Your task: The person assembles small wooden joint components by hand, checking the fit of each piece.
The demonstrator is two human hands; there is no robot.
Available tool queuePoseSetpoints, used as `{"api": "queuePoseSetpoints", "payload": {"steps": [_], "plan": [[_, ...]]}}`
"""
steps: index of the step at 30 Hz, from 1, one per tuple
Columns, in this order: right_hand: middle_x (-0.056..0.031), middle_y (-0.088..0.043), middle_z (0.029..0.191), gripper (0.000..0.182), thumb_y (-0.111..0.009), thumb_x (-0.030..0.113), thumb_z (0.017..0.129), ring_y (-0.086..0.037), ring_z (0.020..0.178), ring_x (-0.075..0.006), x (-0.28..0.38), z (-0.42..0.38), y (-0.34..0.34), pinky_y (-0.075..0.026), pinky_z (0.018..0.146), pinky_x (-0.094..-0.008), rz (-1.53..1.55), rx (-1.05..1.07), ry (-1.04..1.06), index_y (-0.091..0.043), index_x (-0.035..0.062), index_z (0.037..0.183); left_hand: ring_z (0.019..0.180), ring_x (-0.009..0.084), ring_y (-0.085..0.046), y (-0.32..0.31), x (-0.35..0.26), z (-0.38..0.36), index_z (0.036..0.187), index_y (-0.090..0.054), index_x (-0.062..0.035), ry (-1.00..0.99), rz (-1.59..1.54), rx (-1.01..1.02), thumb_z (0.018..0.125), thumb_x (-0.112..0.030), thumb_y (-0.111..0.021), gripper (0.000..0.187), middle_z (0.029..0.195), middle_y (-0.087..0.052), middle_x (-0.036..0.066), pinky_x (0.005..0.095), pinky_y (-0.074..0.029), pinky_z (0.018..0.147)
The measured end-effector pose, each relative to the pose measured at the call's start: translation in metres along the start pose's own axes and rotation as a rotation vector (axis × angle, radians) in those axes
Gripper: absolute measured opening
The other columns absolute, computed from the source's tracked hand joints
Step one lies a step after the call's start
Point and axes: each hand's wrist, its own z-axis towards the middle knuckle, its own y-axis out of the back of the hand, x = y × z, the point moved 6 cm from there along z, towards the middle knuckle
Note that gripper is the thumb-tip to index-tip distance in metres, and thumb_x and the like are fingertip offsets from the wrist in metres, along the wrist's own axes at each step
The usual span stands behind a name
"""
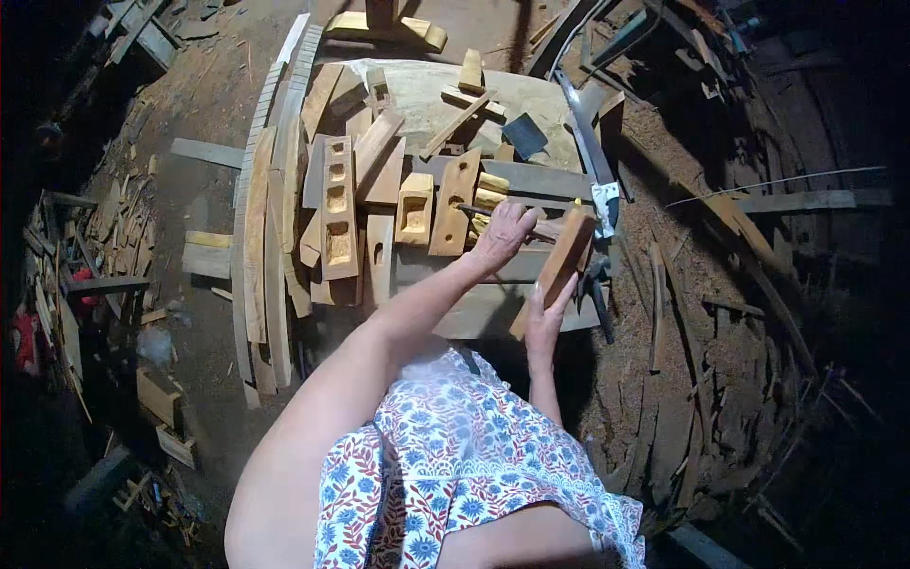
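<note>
On the workbench, my left hand point(507, 232) is closed around a thin dark tool point(467, 208), whose tip points left over a wooden block with round holes point(456, 199). My right hand point(548, 308) grips a long rectangular wooden block point(565, 258), held tilted at the bench's right side. Just left of the holed block lies a short block with a square hollow point(415, 211). Farther left is a long block with several square hollows point(339, 248). Small yellowish wood pieces point(490, 190) lie beyond my left hand.
Long curved planks point(256, 247) line the bench's left side. A dark square plate point(525, 136) and loose sticks point(459, 123) lie at the back. A metal bar point(590, 142) runs along the right edge. Wood scraps point(114, 218) litter the ground at left.
</note>
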Motion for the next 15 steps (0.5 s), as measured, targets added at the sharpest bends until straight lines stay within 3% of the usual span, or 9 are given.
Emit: {"api": "queuePoseSetpoints", "payload": {"steps": [8, 15], "plan": [[-0.0279, -0.027, 0.14, 0.077, -0.052, 0.034, 0.091, -0.037, 0.125, -0.0362, -0.005, -0.002, 0.008, -0.032, 0.101, -0.0392, -0.033, 0.025, 0.012, -0.004, 0.0053, 0.144, 0.09, 0.0347, -0.046, -0.008, 0.001, -0.002, 0.103, -0.045, -0.0061, 0.023, -0.032, 0.052, 0.076, -0.005, -0.054, 0.028, 0.092, -0.045, 0.015, 0.0441, -0.039, 0.084], [-0.0272, -0.026, 0.141, 0.078, -0.053, 0.033, 0.09, -0.037, 0.126, -0.035, -0.005, 0.007, 0.019, -0.032, 0.101, -0.0392, -0.082, 0.136, 0.033, -0.003, 0.0063, 0.144, 0.099, 0.0362, -0.052, 0.002, 0.009, 0.013, 0.111, -0.047, -0.0054, 0.085, -0.135, 0.25, 0.079, -0.008, -0.055, 0.033, 0.099, -0.053, 0.019, 0.042, -0.043, 0.084]]}}
